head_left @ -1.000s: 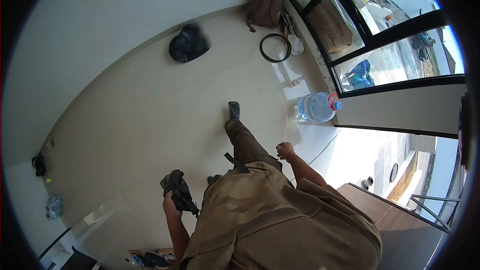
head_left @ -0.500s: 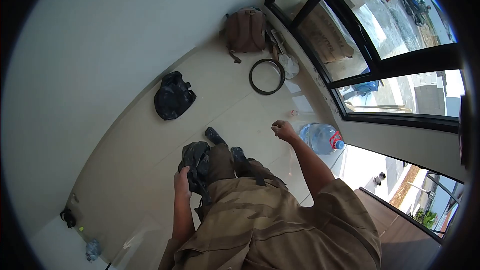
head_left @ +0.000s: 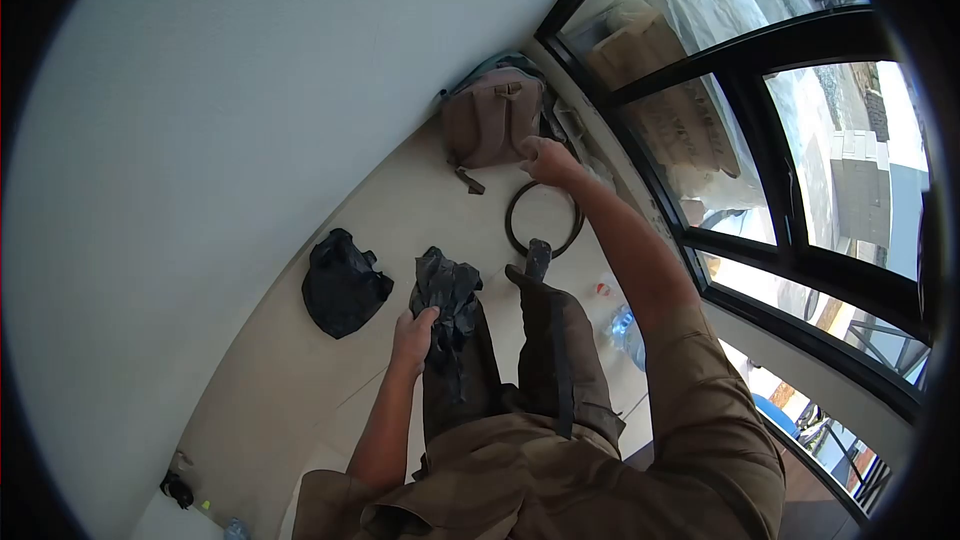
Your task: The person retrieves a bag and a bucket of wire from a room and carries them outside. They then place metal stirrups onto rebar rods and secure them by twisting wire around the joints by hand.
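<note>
My left hand (head_left: pixel 410 340) grips a crumpled black plastic bag (head_left: pixel 448 285), thumb on top, and the bag hangs over my left leg. My right hand (head_left: pixel 552 162) is stretched forward with its fingers apart and nothing visible in them. In this view its fingertips overlap the lower right side of a brown backpack (head_left: pixel 482 125), which leans in the corner by the wall. Just below that hand, a thin black ring (head_left: pixel 510 222) lies flat on the floor. To the left, a second black bag (head_left: pixel 345 285) rests on the tiles near the wall.
A large clear water bottle (head_left: pixel 626 335) stands on the right, partly hidden by my right arm. Black-framed windows (head_left: pixel 755 130) run along the right side, with cardboard boxes (head_left: pixel 680 130) outside. A white wall (head_left: pixel 260 80) bounds the left.
My right hand has moved forward from beside the water bottle to the backpack. My left hand has carried the black plastic bag forward and right. The view has shifted, and I have stepped closer to the corner.
</note>
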{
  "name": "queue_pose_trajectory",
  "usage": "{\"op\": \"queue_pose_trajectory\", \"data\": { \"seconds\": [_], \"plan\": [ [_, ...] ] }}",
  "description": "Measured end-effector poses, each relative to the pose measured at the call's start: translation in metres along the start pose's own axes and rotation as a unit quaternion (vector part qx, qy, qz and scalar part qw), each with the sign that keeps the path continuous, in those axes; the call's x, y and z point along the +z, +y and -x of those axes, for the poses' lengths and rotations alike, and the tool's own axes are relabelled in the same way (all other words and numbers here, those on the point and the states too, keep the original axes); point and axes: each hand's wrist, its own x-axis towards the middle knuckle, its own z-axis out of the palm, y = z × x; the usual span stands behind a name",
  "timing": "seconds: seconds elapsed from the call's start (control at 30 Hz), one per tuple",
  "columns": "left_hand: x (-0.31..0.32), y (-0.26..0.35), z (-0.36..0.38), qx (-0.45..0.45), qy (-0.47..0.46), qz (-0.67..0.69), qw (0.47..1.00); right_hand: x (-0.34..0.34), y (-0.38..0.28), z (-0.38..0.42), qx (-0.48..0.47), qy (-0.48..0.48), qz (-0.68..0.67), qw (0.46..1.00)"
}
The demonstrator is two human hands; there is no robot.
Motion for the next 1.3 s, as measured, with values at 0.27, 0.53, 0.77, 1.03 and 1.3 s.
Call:
{"op": "queue_pose_trajectory", "data": {
  "seconds": [0.27,0.53,0.77,1.03,1.3],
  "plan": [
    [0.032,-0.008,-0.076,0.009,0.075,-0.008,0.997,0.012,0.053,-0.221,-0.139,0.132,0.242,0.951],
    [0.095,-0.038,-0.186,-0.104,0.132,0.02,0.986,0.114,0.089,-0.096,-0.242,0.028,0.196,0.95],
    [0.143,-0.018,-0.279,-0.115,0.141,-0.171,0.968,0.108,0.107,-0.065,-0.186,-0.019,0.174,0.967],
    [0.139,-0.031,-0.267,-0.141,0.161,-0.282,0.935,0.152,0.081,-0.007,-0.225,-0.053,0.108,0.967],
    [0.107,-0.112,-0.236,-0.202,0.172,-0.307,0.914,0.153,0.095,0.03,-0.227,-0.112,-0.134,0.958]
  ]
}}
